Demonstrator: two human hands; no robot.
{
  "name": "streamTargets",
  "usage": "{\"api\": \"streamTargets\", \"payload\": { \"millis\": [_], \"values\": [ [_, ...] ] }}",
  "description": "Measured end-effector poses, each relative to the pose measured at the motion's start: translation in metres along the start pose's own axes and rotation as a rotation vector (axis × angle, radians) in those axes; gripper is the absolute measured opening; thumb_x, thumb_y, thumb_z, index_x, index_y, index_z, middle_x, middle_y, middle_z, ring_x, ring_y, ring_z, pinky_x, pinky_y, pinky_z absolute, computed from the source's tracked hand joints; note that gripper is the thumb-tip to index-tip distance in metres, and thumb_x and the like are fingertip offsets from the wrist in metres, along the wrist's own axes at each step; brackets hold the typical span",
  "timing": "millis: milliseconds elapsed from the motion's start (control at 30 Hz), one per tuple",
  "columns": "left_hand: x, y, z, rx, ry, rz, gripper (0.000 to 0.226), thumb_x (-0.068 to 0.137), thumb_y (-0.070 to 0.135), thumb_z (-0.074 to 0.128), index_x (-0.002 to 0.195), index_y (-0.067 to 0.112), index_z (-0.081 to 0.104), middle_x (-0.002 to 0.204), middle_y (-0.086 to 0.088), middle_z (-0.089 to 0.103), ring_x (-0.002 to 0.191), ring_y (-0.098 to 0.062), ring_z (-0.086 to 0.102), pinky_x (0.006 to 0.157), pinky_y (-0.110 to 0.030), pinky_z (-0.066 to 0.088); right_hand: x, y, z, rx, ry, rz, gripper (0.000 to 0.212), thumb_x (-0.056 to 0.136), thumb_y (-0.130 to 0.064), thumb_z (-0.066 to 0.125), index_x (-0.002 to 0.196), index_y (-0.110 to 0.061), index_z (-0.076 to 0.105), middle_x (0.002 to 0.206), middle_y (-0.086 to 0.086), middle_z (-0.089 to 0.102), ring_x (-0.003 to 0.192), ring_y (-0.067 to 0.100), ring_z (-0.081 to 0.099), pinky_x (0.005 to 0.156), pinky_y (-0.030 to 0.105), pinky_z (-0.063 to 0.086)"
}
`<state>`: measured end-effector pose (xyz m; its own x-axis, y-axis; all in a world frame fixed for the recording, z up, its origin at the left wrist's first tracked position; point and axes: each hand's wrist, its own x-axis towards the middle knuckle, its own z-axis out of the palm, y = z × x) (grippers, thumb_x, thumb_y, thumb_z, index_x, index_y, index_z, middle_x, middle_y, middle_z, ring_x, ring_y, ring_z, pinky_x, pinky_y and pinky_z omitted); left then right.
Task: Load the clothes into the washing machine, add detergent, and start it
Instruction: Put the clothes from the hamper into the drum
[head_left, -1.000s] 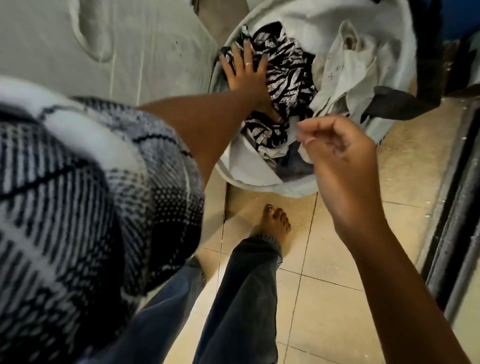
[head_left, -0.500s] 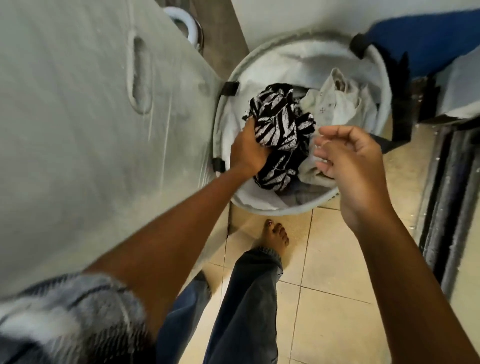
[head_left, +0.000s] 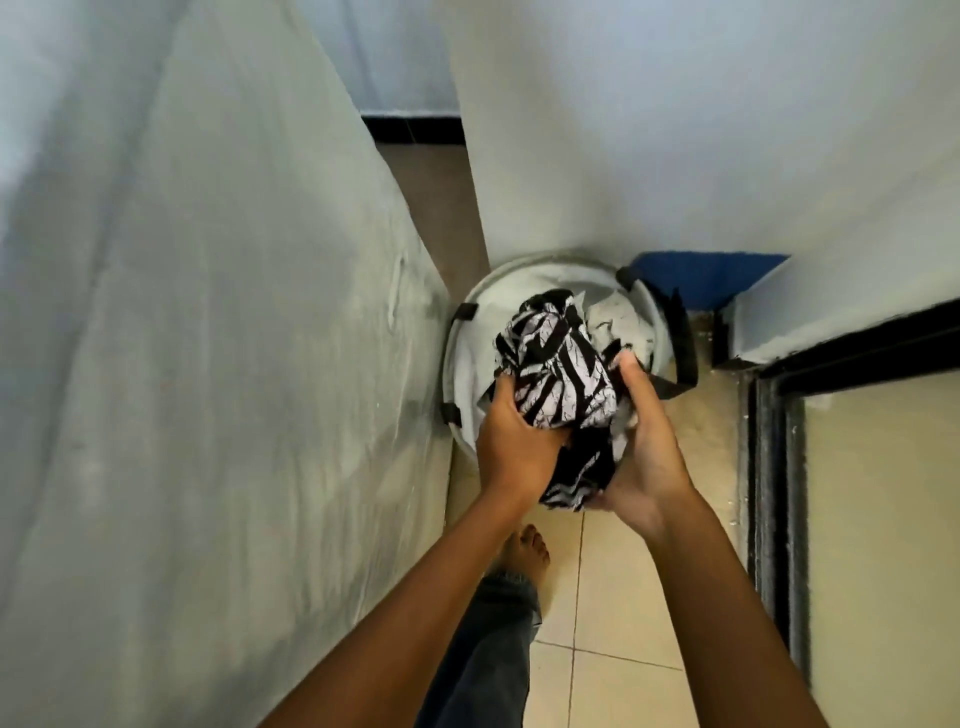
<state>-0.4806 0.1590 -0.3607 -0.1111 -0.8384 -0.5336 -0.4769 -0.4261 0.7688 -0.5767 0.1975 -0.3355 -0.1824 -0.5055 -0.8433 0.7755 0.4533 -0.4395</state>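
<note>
Lifting now: a bunched black-and-white patterned garment (head_left: 558, 379) is held between both hands above the laundry basket (head_left: 467, 332), just past the centre of the head view toward 1 o'clock; this looks like the first stage of the task — getting clothes out so they can go to the machine

Left hand (head_left: 511, 441): at the garment's 8 o'clock side; fingers curled round the cloth from below and beside, gripping it

Right hand (head_left: 644, 452): at the garment's 4 o'clock side; palm turned inward, thumb up along the fabric, fingers wrapped under the bundle — holding it, not loose

Basket: round, pale, with dark strap handles; it stands on the tiled floor (head_left: 623, 597) against the grey wall (head_left: 208, 364) at its 9 o'clock; pale clothes (head_left: 618, 325) lie inside at the bundle's 1 o'clock, so it is not emptied

Done so far: judging from this view, one garment is out of the basket and in hand; nothing shows any clothes loaded

Left to do: carry this bundle to the washer; fetch the remaining pale clothes; add detergent; start the cycle — all of it ahead, in my estimate

Washing machine and detergent: neither is visible, so where they stand cannot be told

Also in view: a bare foot (head_left: 527, 553) and a denim trouser leg (head_left: 483, 649) at 6 o'clock; a dark door frame (head_left: 774, 467) at 3 o'clock
</note>
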Motion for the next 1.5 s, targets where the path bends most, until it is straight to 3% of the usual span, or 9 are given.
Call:
{"api": "streamTargets", "payload": {
  "millis": [267, 400, 500, 600, 767, 867, 1200, 1333, 1500],
  "values": [
    [-0.084, 0.063, -0.065, 0.028, -0.063, 0.246, 0.055, 0.068, 0.042, 0.075, 0.118, 0.041, 0.050, 0.108, 0.018, 0.065, 0.102, -0.002, 0.060, 0.085, -0.032, 0.055, -0.101, -0.020, 0.042, 0.156, -0.198, -0.001, 0.043, 0.063, -0.043, 0.066, 0.094, -0.014, 0.074, 0.097, 0.010, 0.073, 0.088, 0.024, 0.066, 0.073, 0.041, 0.047],
    [-0.120, 0.100, -0.094, 0.139, -0.165, 0.258, 0.067, 0.056, 0.055, 0.065, 0.118, 0.039, 0.044, 0.118, 0.013, 0.052, 0.117, -0.012, 0.044, 0.098, -0.041, 0.044, -0.146, -0.041, 0.057, 0.245, -0.214, -0.131, 0.073, 0.014, -0.034, 0.093, 0.081, -0.011, 0.078, 0.088, 0.010, 0.074, 0.075, 0.022, 0.072, 0.069, 0.038, 0.055],
    [-0.151, 0.126, -0.121, -0.201, -0.372, 0.122, 0.064, 0.044, 0.046, 0.060, 0.106, 0.043, 0.048, 0.122, 0.004, 0.050, 0.118, -0.021, 0.047, 0.099, -0.039, 0.045, -0.189, -0.058, 0.066, 0.291, -0.253, -0.208, 0.083, 0.011, -0.028, 0.095, 0.089, -0.007, 0.075, 0.091, 0.013, 0.074, 0.078, 0.025, 0.072, 0.061, 0.037, 0.060],
    [-0.170, 0.143, -0.160, -0.448, -0.494, 0.081, 0.050, 0.054, 0.025, 0.052, 0.104, 0.028, 0.057, 0.117, -0.002, 0.059, 0.105, -0.017, 0.055, 0.084, -0.030, 0.048, -0.240, -0.072, 0.081, 0.248, -0.299, -0.330, 0.068, 0.008, -0.027, 0.095, 0.072, -0.009, 0.077, 0.078, 0.008, 0.075, 0.071, 0.020, 0.073, 0.056, 0.032, 0.059],
    [-0.186, 0.164, -0.223, -0.552, -0.469, 0.108, 0.047, 0.079, 0.044, 0.051, 0.123, 0.027, 0.053, 0.124, 0.003, 0.053, 0.111, -0.014, 0.051, 0.077, -0.025, 0.047, -0.314, -0.088, 0.116, 0.270, -0.371, -0.429, 0.066, 0.020, -0.025, 0.095, 0.082, -0.011, 0.076, 0.097, 0.005, 0.073, 0.088, 0.020, 0.071, 0.075, 0.040, 0.059],
    [-0.191, 0.177, -0.250, -0.538, -0.448, 0.135, 0.023, 0.098, 0.044, 0.037, 0.116, 0.038, 0.051, 0.129, 0.007, 0.048, 0.121, -0.017, 0.048, 0.090, -0.034, 0.045, -0.357, -0.090, 0.144, 0.256, -0.399, -0.516, 0.066, 0.016, -0.020, 0.094, 0.078, -0.010, 0.074, 0.089, 0.006, 0.073, 0.079, 0.022, 0.072, 0.066, 0.040, 0.060],
    [-0.209, 0.204, -0.350, -0.606, -0.433, 0.270, 0.040, 0.099, 0.050, 0.029, 0.133, 0.037, 0.045, 0.132, 0.014, 0.048, 0.128, -0.013, 0.042, 0.110, -0.047, 0.033, -0.466, -0.058, 0.260, 0.189, -0.565, -0.642, 0.061, -0.001, -0.015, 0.090, 0.058, -0.013, 0.074, 0.070, 0.002, 0.072, 0.061, 0.018, 0.070, 0.065, 0.033, 0.057],
    [-0.208, 0.202, -0.393, -0.599, -0.423, 0.291, 0.050, 0.095, 0.058, 0.028, 0.139, 0.037, 0.042, 0.148, 0.011, 0.039, 0.136, -0.016, 0.034, 0.110, -0.050, 0.029, -0.488, -0.044, 0.307, 0.090, -0.739, -0.656, 0.056, 0.015, -0.018, 0.092, 0.069, -0.013, 0.076, 0.082, 0.003, 0.073, 0.073, 0.019, 0.071, 0.075, 0.036, 0.056],
    [-0.216, 0.204, -0.446, -0.729, -0.624, 0.277, 0.066, 0.093, 0.063, 0.022, 0.129, 0.017, 0.055, 0.108, -0.003, 0.064, 0.094, -0.020, 0.061, 0.085, -0.043, 0.049, -0.501, -0.029, 0.362, -0.081, -0.929, -0.644, 0.022, 0.066, -0.026, 0.065, 0.081, -0.012, 0.073, 0.090, 0.004, 0.072, 0.086, 0.021, 0.068, 0.086, 0.036, 0.054]
  ]
}}
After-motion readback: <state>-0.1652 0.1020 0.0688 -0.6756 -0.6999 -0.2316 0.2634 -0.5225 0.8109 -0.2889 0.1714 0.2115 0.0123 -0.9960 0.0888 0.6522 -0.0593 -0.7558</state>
